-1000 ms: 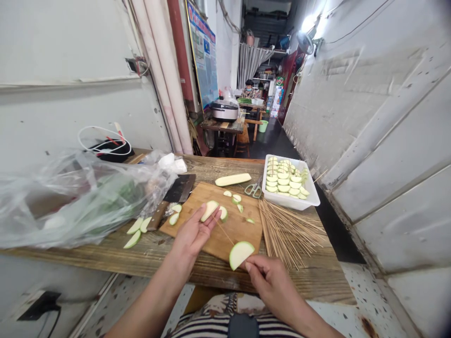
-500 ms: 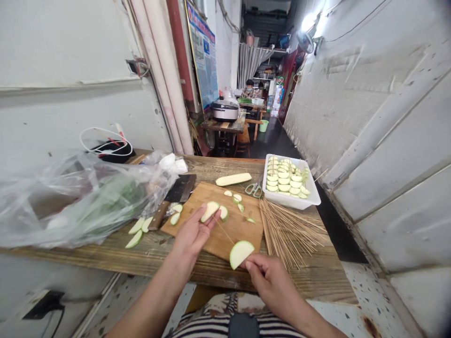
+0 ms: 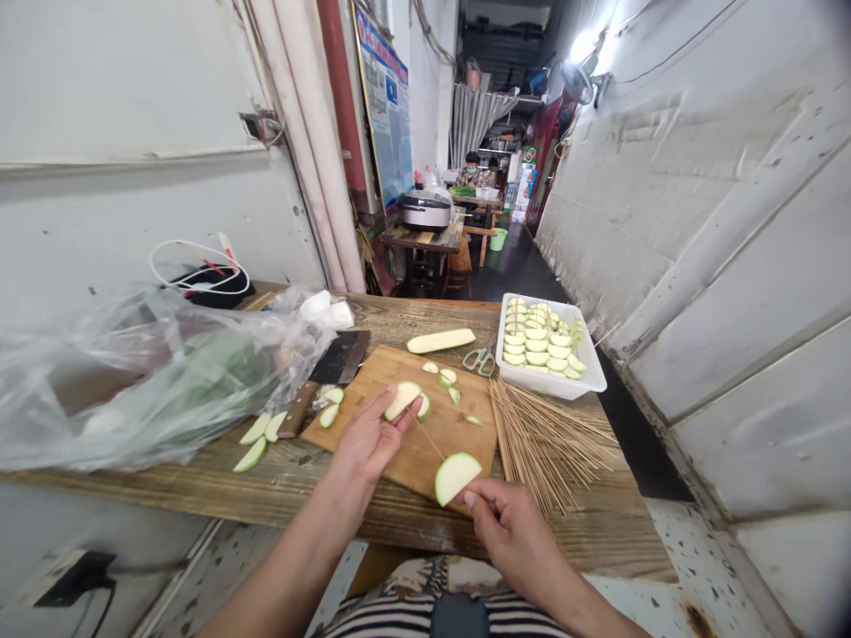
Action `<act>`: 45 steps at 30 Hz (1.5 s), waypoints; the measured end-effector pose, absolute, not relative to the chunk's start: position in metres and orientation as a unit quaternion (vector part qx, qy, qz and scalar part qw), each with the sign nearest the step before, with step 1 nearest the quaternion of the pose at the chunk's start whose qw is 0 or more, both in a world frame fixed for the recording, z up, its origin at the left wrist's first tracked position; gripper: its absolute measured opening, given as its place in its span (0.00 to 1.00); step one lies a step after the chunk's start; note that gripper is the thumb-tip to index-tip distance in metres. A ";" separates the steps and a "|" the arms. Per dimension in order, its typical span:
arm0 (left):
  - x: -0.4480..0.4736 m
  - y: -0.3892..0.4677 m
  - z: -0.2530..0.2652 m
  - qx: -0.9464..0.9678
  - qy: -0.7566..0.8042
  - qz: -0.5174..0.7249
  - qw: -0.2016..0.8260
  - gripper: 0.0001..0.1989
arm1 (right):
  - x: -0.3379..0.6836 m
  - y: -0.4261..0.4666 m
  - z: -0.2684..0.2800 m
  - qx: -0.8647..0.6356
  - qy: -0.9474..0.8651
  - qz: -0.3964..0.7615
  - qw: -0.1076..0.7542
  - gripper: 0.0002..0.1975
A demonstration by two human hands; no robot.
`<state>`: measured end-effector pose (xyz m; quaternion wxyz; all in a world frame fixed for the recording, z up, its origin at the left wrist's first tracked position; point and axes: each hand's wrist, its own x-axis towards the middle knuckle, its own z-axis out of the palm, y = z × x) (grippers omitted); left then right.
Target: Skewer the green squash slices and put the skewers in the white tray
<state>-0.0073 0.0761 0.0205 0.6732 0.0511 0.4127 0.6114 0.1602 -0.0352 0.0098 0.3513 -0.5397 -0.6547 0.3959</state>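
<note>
My left hand (image 3: pixel 372 434) pinches a pale, green-edged half-round zucchini slice (image 3: pixel 402 400) above the wooden cutting board (image 3: pixel 392 456). A thin bamboo skewer (image 3: pixel 431 440) runs from that slice toward my right hand (image 3: pixel 509 523), which is closed around the skewer's near end. Threaded on it, close to my right fingers, is a larger half-round zucchini slice (image 3: pixel 457 478). Another slice (image 3: pixel 425 407) shows just behind my left fingertips. Small zucchini pieces (image 3: pixel 448 377) lie on the board's far part.
Loose bamboo skewers (image 3: pixel 549 443) lie right of the board, below a white tray (image 3: pixel 551 385) of skewered slices. Scissors (image 3: pixel 480 359) and a peeled zucchini length (image 3: pixel 441 340) lie behind. A cleaver (image 3: pixel 340 356) and plastic bag (image 3: pixel 166 381) are left. Someone sits at a far table (image 3: pixel 472 168).
My left hand and its slice have shifted very slightly to the right. The skewer and the slice by my right hand stay nearly as they were. The distant person's head has come into view.
</note>
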 end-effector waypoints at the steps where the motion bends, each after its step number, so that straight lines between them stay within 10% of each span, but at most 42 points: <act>1: -0.007 0.076 0.021 0.050 0.413 0.610 0.675 0.08 | 0.160 -0.035 0.010 -0.541 -0.652 0.397 0.353 0.15; 45: 0.003 0.072 0.009 0.043 0.404 0.582 0.705 0.06 | 0.159 -0.035 0.003 -0.553 -0.659 0.360 0.361 0.14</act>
